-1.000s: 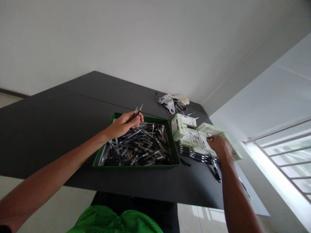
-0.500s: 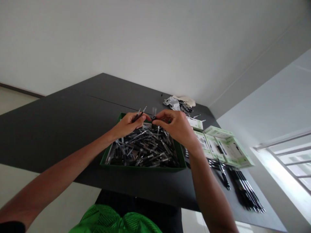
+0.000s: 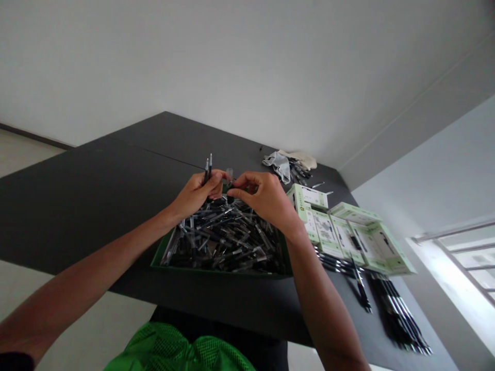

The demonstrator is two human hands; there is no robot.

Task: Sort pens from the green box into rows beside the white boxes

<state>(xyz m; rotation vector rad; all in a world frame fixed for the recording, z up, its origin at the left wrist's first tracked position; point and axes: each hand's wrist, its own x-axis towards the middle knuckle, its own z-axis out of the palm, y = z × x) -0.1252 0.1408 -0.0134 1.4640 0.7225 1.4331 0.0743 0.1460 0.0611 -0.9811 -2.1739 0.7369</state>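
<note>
My left hand (image 3: 203,190) is closed around two pens (image 3: 208,172), their silver tips pointing up. Close beside it, my right hand (image 3: 256,193) pinches a dark piece with a clear end, which looks like a pen cap (image 3: 230,176). The left fingertips come close to that cap; whether they touch it I cannot tell. Both hands are over the far side of a green box (image 3: 220,274). Loose black and clear pen parts (image 3: 228,237) fill the box in a jumble, and the hands hide its far rim.
To the right stand green-and-white cartons (image 3: 328,232), one open. In front of them lie several black pens (image 3: 398,312) in a row and a single pen (image 3: 361,288). Pale cloth gloves (image 3: 280,164) rest beside more pens at the back, near the wall.
The pens in my left hand have turned from slanting to nearly upright. Both hands have shifted a little left in view, and the right hand still pinches the cap.
</note>
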